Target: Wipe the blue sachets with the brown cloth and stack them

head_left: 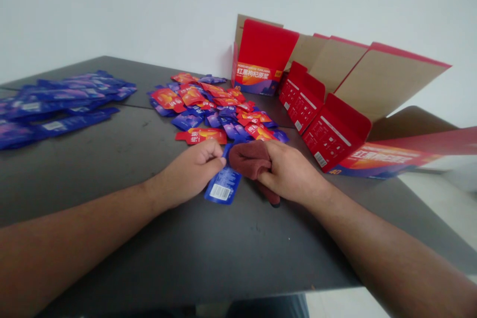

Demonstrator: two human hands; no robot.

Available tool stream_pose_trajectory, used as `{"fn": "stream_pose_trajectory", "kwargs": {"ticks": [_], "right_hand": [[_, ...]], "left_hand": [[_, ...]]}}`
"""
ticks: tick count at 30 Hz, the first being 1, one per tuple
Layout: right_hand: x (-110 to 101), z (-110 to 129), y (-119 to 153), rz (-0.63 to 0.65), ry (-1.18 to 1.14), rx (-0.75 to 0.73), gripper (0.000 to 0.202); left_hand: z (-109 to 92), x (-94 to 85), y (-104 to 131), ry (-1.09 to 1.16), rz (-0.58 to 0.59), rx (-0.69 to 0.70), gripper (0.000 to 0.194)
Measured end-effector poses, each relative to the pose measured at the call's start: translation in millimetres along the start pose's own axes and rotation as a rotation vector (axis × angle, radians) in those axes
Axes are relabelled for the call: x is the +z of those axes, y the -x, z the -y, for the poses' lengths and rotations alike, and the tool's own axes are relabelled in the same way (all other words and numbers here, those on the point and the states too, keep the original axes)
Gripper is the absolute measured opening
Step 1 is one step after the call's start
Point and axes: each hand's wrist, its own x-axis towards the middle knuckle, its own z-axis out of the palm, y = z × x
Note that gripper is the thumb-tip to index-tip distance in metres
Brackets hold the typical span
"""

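Observation:
A blue sachet (222, 186) with a white barcode label hangs from my left hand (197, 166), whose thumb and fingers pinch its upper edge. Bunched in my right hand (290, 171) is a brown cloth (250, 158), its front fold against the top of that sachet. The cloth hides part of the sachet's upper end. Just beyond both hands lies a loose heap of red sachets (204, 135) and blue sachets (188, 119), overlapping at mixed angles.
Flat blue sachets (74, 121) are piled at the left of the dark table (167, 258). Opened red cartons (337, 131) stand along the right with raised flaps, one carton (259, 77) at the back by the white wall. The table's front edge is close to my body.

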Motion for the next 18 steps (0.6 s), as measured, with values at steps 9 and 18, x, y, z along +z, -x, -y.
{"fn": "stream_pose_trajectory", "kwargs": {"ticks": [9, 18], "right_hand": [[-4.2, 3.5, -0.5, 0.024, -0.019, 0.019, 0.027], [-2.8, 4.1, -0.2, 0.018, -0.028, 0.027, 0.028]], "left_hand": [[2.7, 0.8, 0.0, 0.016, -0.005, -0.002, 0.016], [1.8, 0.5, -0.1, 0.016, -0.005, -0.003, 0.016]]}}
